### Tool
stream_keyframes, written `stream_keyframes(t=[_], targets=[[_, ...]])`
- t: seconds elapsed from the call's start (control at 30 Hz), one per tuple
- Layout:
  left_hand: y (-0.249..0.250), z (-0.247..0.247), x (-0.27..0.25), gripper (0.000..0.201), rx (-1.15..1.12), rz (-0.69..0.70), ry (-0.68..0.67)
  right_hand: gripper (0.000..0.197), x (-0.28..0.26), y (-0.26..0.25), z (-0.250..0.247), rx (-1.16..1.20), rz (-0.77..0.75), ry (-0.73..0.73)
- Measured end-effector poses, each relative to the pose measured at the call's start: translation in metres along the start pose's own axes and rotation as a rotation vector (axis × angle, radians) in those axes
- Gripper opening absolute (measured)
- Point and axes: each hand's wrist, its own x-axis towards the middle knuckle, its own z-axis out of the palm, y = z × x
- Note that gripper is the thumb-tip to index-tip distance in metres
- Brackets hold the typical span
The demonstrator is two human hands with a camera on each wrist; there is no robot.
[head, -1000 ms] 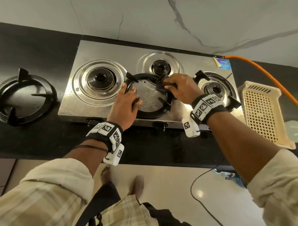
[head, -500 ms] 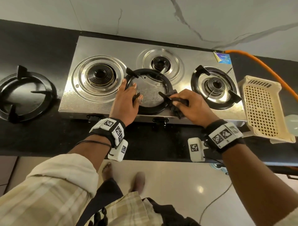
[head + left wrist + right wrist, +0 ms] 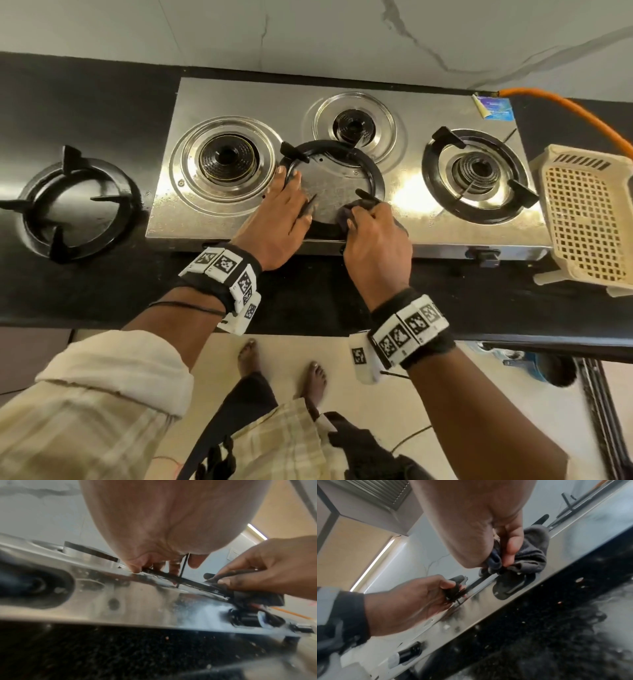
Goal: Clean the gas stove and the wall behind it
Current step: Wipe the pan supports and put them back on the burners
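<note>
Head view: three burners (image 3: 228,159), three pan-supports (image 3: 330,185).

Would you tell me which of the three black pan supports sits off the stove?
The far-left pan support, resting on the black countertop; the others lie on the steel stove.

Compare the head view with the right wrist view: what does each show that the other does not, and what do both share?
Only the head view shows the spare pan support on the counter, the cream basket and the orange hose. Only the right wrist view shows the thumb pinching the grey cloth from beneath. Both show the left hand holding the loose pan support and the right hand on the stove.
</note>
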Motion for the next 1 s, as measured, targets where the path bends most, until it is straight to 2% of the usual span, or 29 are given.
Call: stream_keyframes(t=[0.1,0.2,0.33,0.47,0.57,0.67,0.77,0.9,1.0], targets=[[-0.007,0.004,0.0,0.075,0.035,0.021,0.003,0.02,0.0,-0.008,0.005,0.011,-0.014,0.016],[-0.008,0.007,0.001,0.068,0.028,0.042,0.019,0.015,-0.001,-0.027,0.018,0.012,-0.104,-0.017],[-0.011,0.008,0.004,0.063,-0.01,0.051,0.025,0.013,0.001,-0.04,0.026,0.077,-0.089,-0.027],[-0.011,0.01,0.003,0.063,0.043,0.067,0.046,0.025,-0.006,-0.008,0.011,0.043,-0.213,-0.071],[-0.009,0.01,0.002,0.06,0.055,0.064,0.057,0.03,-0.004,0.023,-0.007,-0.018,-0.156,-0.061],[-0.008,0.013,-0.001,0.059,0.075,0.079,0.075,0.033,-0.006,0.03,-0.008,-0.051,-0.098,-0.022],[-0.009,0.016,0.0,0.058,0.088,0.084,0.091,0.033,-0.012,0.013,0.002,-0.027,-0.078,-0.017],[-0.011,0.019,0.003,0.058,0.1,0.087,0.081,0.021,-0.012,-0.024,0.018,0.015,-0.131,-0.05],[-0.012,0.02,0.005,0.057,0.099,0.069,0.069,0.016,-0.005,-0.041,0.022,0.033,-0.103,-0.046]])
